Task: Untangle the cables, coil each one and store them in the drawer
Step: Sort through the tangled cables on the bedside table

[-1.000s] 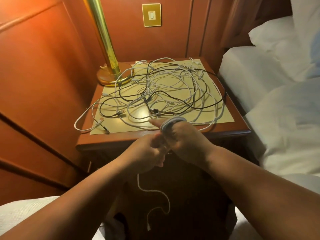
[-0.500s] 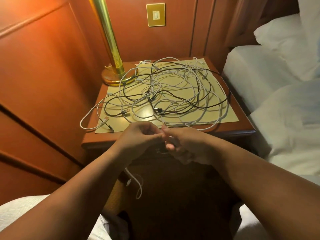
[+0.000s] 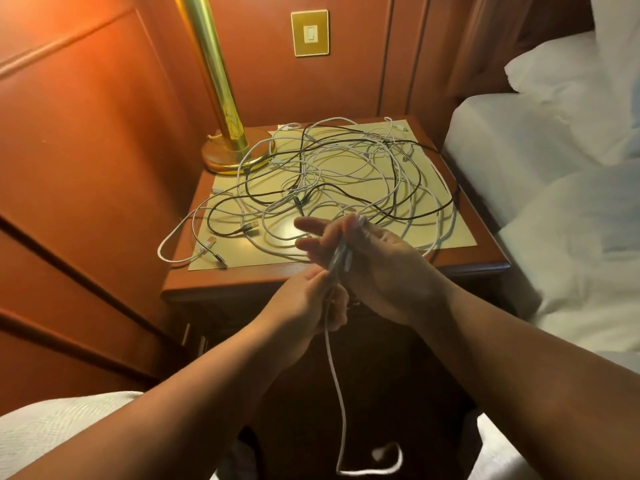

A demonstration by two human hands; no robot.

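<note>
1. Landmark: one red-brown wooden nightstand (image 3: 242,282) with a pale yellow mat (image 3: 446,233) covering most of its top.
2. On the mat: one tangled heap of thin white and black cables (image 3: 332,174), spread over nearly the whole top. Exact cable count impossible to tell; at least two black strands visible among many white ones. One white loop overhanging the nightstand's left front corner. Three plug ends lying near that same corner.
3. One white cable (image 3: 334,368) separate from the heap, held above the nightstand's front edge. Several turns wound round the right hand; one loose tail dropping in front of the nightstand and curling near the bottom of view.
4. Right hand (image 3: 377,268): over the front edge, fingers extended toward the left, wound turns of the white cable wrapped across the palm and fingers. Thumb grip not clear enough to call.
5. Left hand (image 3: 308,303): just below and touching the right, in front of the nightstand edge, fingers curled, pinching the white cable where the tail leaves the coil.
6. One brass lamp with round base (image 3: 232,157) at the nightstand's back left corner.
7. One brass wall switch plate (image 3: 310,32) on the wood panelling behind the nightstand.
8. White bedding (image 3: 554,168) right of the nightstand.
</note>
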